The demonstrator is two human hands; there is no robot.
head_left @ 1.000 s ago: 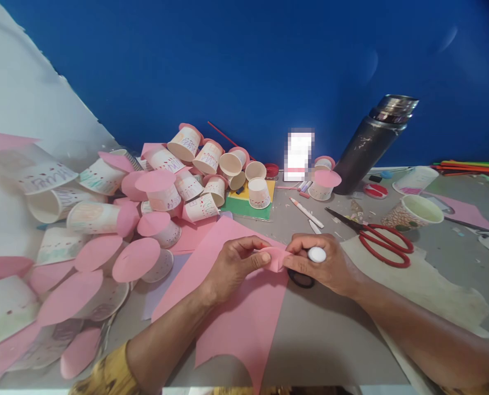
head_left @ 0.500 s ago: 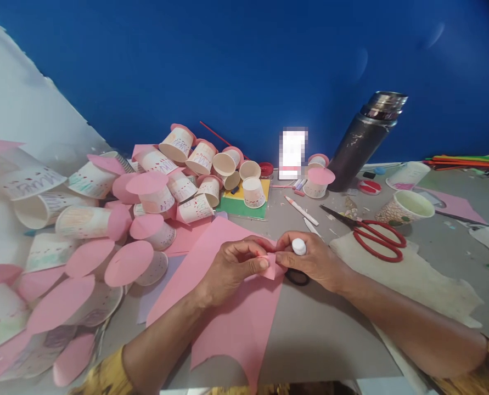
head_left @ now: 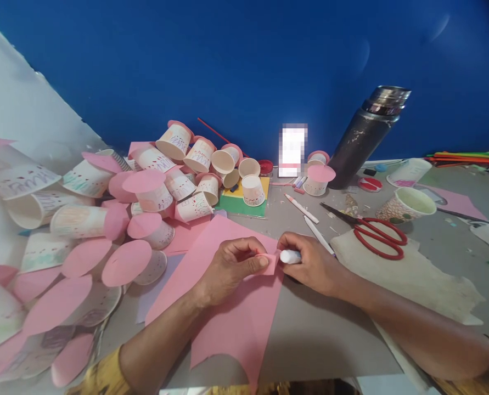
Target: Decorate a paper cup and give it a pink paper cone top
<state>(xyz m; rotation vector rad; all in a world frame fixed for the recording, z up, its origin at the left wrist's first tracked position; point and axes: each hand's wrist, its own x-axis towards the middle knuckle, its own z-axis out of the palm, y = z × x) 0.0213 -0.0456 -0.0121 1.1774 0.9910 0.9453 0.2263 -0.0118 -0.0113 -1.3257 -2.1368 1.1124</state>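
Pinched between the thumb and fingers of my left hand is a small folded piece of pink paper. My right hand is closed around a white tube with a rounded end; most of it is hidden, so I cannot tell whether it is a marker or a glue stick. Both hands are close together over a large pink sheet with curved cutouts along its near edge. A dark, rounded object is mostly covered by my right hand.
Several paper cups with pink discs crowd the left side. Red-handled scissors lie on a cream cloth-like sheet. Farther back are a black flask, a patterned cup, white pens and a bright phone-like screen.
My right hand has turned and drawn slightly away from the left, so the white tube now points toward the pink piece. My left hand keeps its pinch almost in place.
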